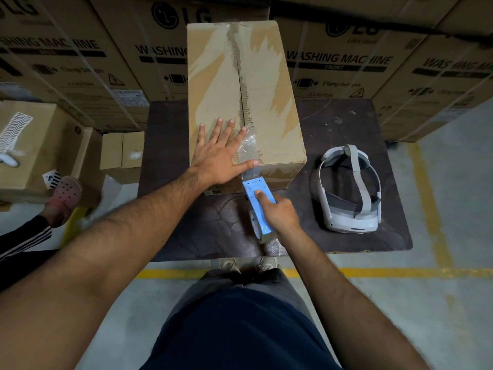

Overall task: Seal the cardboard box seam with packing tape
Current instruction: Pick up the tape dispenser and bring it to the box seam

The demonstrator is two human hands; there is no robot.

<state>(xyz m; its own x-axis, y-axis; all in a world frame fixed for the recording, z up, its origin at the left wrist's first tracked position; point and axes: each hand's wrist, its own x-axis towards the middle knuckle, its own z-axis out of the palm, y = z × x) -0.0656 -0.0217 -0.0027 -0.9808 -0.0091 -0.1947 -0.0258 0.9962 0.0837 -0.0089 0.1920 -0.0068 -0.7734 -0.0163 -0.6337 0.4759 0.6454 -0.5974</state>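
Note:
A tall brown cardboard box (269, 84) lies on a dark table (344, 129), its torn centre seam (241, 84) running away from me. My left hand (221, 153) rests flat and spread on the box's near top, its thumb on a crinkled strip of clear tape (249, 148) stuck over the near end of the seam. My right hand (278, 213) grips a light blue tape dispenser (257, 206) just below the box's near edge, forefinger pressed on its top. The tape runs from the dispenser up onto the box.
A white headset (349, 190) lies on the table to the right of the box. Stacked washing machine cartons (80, 54) form a wall behind. Smaller boxes (42, 145) stand at left, with another person's foot in a pink clog (66, 193). Yellow floor lines (400, 272) border the table.

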